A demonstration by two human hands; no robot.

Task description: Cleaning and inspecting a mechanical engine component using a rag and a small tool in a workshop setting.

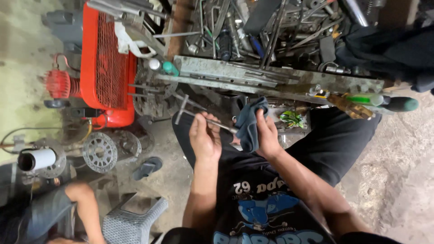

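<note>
My left hand (205, 137) grips a metal T-handle wrench (192, 111) by its shaft, the cross handle pointing up and left. My right hand (267, 135) holds a dark blue-grey rag (250, 122) wrapped around the other end of the shaft. Both hands are held close together above my lap, in front of my black printed shirt (262, 199).
A metal tool tray (271, 77) piled with wrenches and screwdrivers stands ahead. A red air compressor (106, 63) sits at the left, with sprockets and a brake disc (99, 151) on the floor. Another person's arm (86, 203) and a grey plastic stool (131, 221) are at lower left.
</note>
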